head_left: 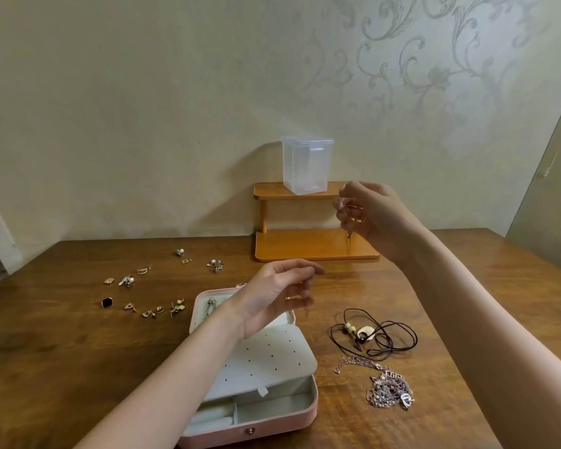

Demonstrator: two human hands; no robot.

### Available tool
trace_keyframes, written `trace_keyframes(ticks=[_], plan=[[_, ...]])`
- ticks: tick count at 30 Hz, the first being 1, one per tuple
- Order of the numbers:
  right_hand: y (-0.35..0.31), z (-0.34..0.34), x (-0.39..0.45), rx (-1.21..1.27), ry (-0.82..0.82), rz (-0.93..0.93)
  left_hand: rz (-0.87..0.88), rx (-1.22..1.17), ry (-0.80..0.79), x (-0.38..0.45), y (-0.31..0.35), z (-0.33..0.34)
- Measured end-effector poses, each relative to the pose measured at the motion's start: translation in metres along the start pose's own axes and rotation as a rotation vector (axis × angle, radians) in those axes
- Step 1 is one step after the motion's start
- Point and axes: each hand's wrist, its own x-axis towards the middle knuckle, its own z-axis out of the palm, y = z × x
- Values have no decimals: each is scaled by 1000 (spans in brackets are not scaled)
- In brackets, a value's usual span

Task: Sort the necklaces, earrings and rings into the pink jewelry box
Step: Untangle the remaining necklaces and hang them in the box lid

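As the right hand (pixel 370 215) pinches a thin chain (pixel 349 238) hanging vertically, left hand (pixel 279 293) fingers loosely curled, empty.

- The pink jewelry box (pixel 300 416) lies open at the near middle of the wooden table (pixel 62 351); its perforated earring panel (pixel 266 358) covers much of the tray, leaving the front compartments open from above.
- The left hand (pixel 279 293) hangs over the box's far part, blocking the way down there.
- Left of the box, scattered earrings (pixel 149 286) dot the tabletop, with bare wood between them and the near edge.
- Right of the box lie a black cord necklace (pixel 374 333) and a heap of silver chains (pixel 389 385), just apart.
- The right hand (pixel 373 215), pinching a thin chain (pixel 348 238), hangs before the small wooden shelf (pixel 305 244), which carries a clear plastic container (pixel 306 165) against the wall.
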Motion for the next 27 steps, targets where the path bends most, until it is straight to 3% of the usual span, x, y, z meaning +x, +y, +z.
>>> trace_keyframes(ticks=[7, 12, 16, 20, 24, 27], plan=[[-5, -1, 9, 47, 179, -16, -27, -59, 174, -2, 2, -21], [-1, -6, 11, -187, 293, -38, -76, -177, 210, -7, 7, -32], [3, -7, 11, -371, 240, -11, -74, -205, 200, -11, 15, -36], [1, 1, 7, -405, 91, 33, -87, 50, 176, -14, 20, -37], [-8, 8, 5, -100, -53, 83, -128, 606, 130, -14, 18, -28], [-14, 15, 3, 88, -147, 106, -103, 655, -1, -8, 14, -13]])
